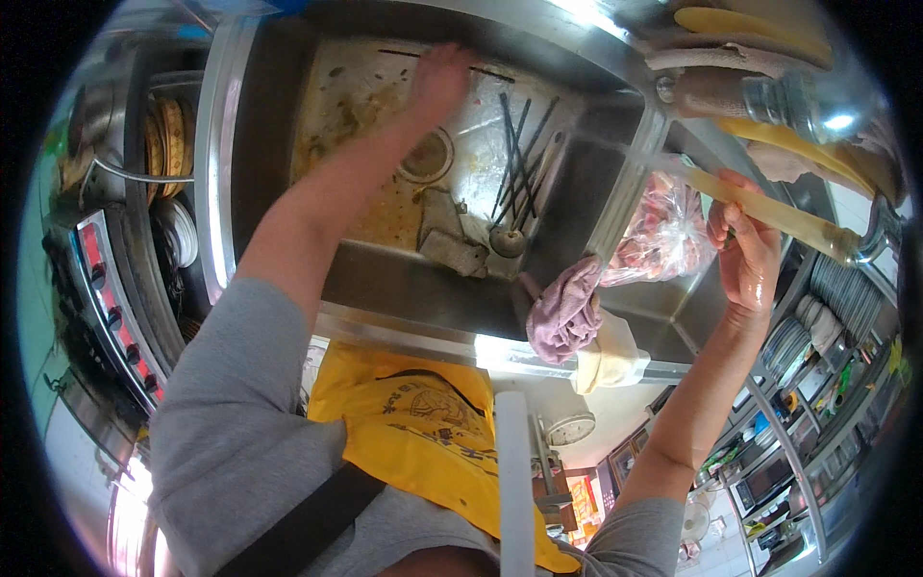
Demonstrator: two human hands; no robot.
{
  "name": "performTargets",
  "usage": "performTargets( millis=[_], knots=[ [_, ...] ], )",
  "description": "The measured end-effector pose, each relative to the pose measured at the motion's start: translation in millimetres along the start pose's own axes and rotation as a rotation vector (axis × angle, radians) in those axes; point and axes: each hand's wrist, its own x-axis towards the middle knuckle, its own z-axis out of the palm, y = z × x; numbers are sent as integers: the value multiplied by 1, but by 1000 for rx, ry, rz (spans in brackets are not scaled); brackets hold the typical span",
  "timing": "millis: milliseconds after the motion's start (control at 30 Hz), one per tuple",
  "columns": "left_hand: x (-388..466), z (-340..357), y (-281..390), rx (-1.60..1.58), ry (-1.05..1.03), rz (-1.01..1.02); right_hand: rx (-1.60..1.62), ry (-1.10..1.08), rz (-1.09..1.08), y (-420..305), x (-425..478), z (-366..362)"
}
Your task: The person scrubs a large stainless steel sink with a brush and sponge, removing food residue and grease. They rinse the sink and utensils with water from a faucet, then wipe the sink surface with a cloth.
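Observation:
My left hand [443, 79], blurred, reaches over the far side of a stainless steel sink basin [267, 144]; a thin dark stick [492, 74] shows beside it, and whether I hold it is hidden. My right hand [746, 238] grips a yellowish rubber hose [782, 209] fitted to a faucet, and water sprays leftward from its end. In the basin lie several dark chopsticks [509, 159], a metal ladle [508, 240], grey scouring pads [453, 251] and a round drain [425, 155], with brown residue on the bottom.
A clear plastic bag of raw meat [663, 231] sits in the right basin. A pink cloth [566, 310] and a pale cloth [611, 353] drape over the sink's edge. A stove with red panel [108, 288] stands left; plates [786, 346] fill a rack at right.

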Motion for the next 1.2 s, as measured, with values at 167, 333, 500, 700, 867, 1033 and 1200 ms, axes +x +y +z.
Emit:
performTargets(
  millis=[167, 333, 500, 700, 867, 1033, 1200],
  knots=[
    [5, -8, -45, 210, -131, 102, 60, 0, -17, -1, 0, 1],
    [18, 6, -62, 315, -404, 79, 75, 10, -17, -2, 2, 3],
    [4, 22, -101, 154, -407, 77, 97, -9, -17, 1, 2, 3],
    [-3, 8, -108, 11, -426, 62, 116, 19, -30, 2, -1, 4],
    [-7, 5, -107, -29, -433, 19, 132, 17, -49, 4, 0, 4],
    [-28, 7, -151, -395, -369, -55, 152, -4, -53, 4, 2, 5],
    [-29, -41, -128, -202, -329, -67, 119, 8, -44, 4, -5, 3]
  ],
)
